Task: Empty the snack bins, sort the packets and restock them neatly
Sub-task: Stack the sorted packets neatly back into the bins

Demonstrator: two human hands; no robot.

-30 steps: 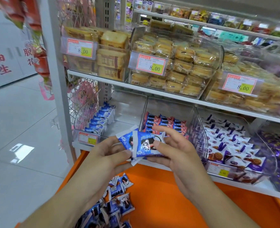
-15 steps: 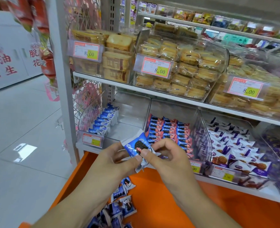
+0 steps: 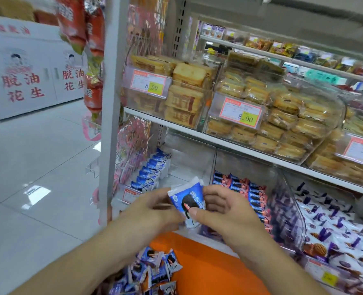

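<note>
1. The left hand (image 3: 152,211) and right hand (image 3: 223,211) together pinch a small stack of blue cookie packets (image 3: 188,202), held in front of the lower shelf's clear bins.
2. Behind it, the leftmost bin (image 3: 189,165) holds one row of matching packets (image 3: 150,173).
3. Loose packets (image 3: 152,271) lie on the orange ledge (image 3: 208,262) below.

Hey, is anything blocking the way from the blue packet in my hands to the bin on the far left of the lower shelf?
Nothing visible does. The blue cookie packet, held by the left hand and right hand, sits just in front of the left clear bin, whose right side is bare; a row of blue packets lines only its left wall.
</note>
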